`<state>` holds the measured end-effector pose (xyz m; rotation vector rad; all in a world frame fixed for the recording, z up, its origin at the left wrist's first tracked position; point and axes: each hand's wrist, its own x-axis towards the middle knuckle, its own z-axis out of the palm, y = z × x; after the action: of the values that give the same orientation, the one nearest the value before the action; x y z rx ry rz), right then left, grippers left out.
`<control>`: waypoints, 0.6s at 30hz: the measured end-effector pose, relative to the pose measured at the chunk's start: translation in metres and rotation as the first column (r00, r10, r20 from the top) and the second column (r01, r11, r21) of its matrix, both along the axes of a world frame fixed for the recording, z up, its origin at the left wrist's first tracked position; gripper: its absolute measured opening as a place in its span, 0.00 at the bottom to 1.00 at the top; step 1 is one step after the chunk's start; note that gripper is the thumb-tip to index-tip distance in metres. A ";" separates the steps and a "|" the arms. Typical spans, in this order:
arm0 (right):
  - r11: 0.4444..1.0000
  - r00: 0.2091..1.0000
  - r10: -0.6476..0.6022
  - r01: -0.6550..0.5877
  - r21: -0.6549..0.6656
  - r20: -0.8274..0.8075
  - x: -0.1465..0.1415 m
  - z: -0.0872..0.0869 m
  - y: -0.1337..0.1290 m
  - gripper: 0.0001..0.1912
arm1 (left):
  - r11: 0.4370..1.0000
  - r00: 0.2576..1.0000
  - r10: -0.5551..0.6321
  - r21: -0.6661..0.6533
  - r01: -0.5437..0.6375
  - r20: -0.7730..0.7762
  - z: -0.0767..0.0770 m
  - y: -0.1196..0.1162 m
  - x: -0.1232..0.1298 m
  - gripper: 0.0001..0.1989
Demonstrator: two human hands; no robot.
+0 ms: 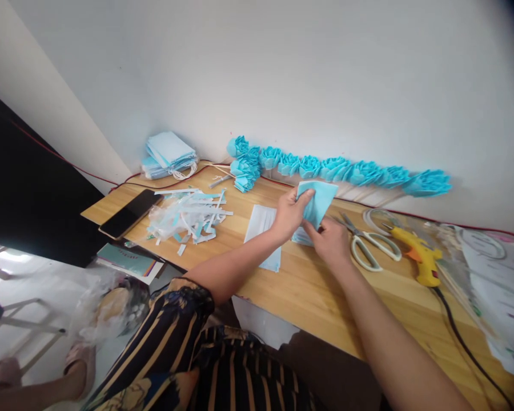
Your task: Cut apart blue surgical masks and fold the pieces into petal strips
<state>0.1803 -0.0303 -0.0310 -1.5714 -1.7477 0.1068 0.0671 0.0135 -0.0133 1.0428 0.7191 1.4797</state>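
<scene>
My left hand (290, 216) is closed on a folded light blue piece of face mask fabric (323, 200), thumb pressed on its front. At the lower edge of the same piece, my right hand (333, 244) pinches it between thumb and fingers. Beneath my left forearm lies a pale, pleated face mask sheet (259, 224) on the wooden table (300, 302). More light blue material (302, 237) shows partly behind my hands. Close to my right hand rest scissors (370, 245) with white handles, their blades partly spread.
Blue fabric flowers (310, 165) on sticks line the wall. Stacked face masks (169, 153), cut strips (192, 211) and a phone (131, 214) occupy the left. A yellow glue gun (420, 254) with a black cord and plastic bags (462, 257) are at right. Another person's foot (80, 365) shows lower left.
</scene>
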 end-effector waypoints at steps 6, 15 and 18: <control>0.997 0.997 0.079 -0.079 0.015 -0.008 -0.003 0.001 -0.002 0.27 | 0.999 0.999 0.049 -0.024 -0.048 0.024 0.004 0.000 -0.002 0.07; 0.986 0.987 0.155 -0.157 0.048 0.040 -0.002 0.004 -0.004 0.25 | 0.990 0.977 0.093 -0.121 -0.071 0.193 0.003 0.011 -0.004 0.10; 0.953 0.951 0.295 -0.300 0.042 0.094 -0.002 0.005 -0.007 0.22 | 0.985 0.962 0.142 -0.132 -0.113 0.234 0.001 0.022 -0.010 0.11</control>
<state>0.1785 -0.0377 -0.0258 -1.2796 -2.0302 0.1382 0.0566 0.0359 -0.0120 0.7211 0.6989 1.6218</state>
